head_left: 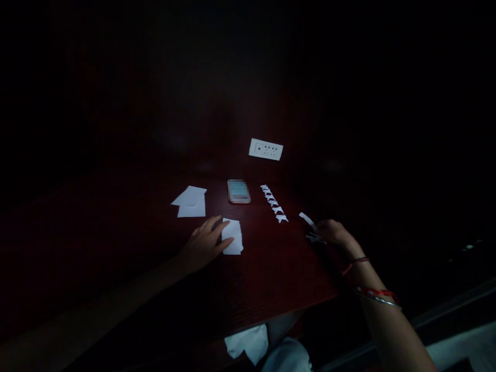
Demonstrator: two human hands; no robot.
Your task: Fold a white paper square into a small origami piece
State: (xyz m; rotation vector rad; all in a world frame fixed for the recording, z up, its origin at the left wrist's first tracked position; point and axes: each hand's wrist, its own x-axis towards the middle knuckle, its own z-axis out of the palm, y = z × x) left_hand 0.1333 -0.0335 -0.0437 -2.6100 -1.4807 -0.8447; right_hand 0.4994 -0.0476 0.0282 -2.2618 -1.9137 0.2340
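The scene is very dark. My left hand (204, 242) lies on a dark red wooden table (271, 274), fingers stretched out and resting on the left edge of a small white paper piece (234, 238). My right hand (334, 233) is at the table's right side, fingers curled around a white paper strip (308, 220) and what looks like small scissors (314, 238), too dim to be sure. A cut paper chain of cross shapes (274, 203) lies between the two hands, further back.
A phone (238, 191) lies at the middle of the table. Two overlapping white sheets (190, 202) sit to its left. A white socket panel (265, 149) is set further back. White paper or cloth (248, 344) shows below the table's front edge.
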